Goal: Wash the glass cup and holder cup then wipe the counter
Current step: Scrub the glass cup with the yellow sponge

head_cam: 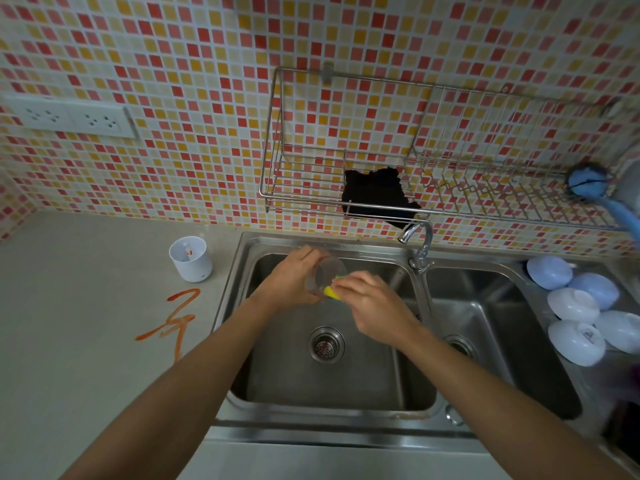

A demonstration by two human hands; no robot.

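Over the left sink basin (332,386) my left hand (294,278) grips a clear glass cup (327,273), tilted with its mouth toward the right. My right hand (370,303) pinches a yellow sponge (331,292) and presses it against the cup's rim. The white holder cup (190,259) stands upright on the grey counter (86,341) left of the sink, with small orange marks inside. Orange sauce streaks (175,317) smear the counter in front of it.
The tap (419,244) stands between the two basins; no water is seen running. Several white bowls (581,313) lie upside down on the right drainboard. A wire rack (433,161) hangs on the tiled wall with a black cloth (375,197). Wall sockets (72,119) sit at the left.
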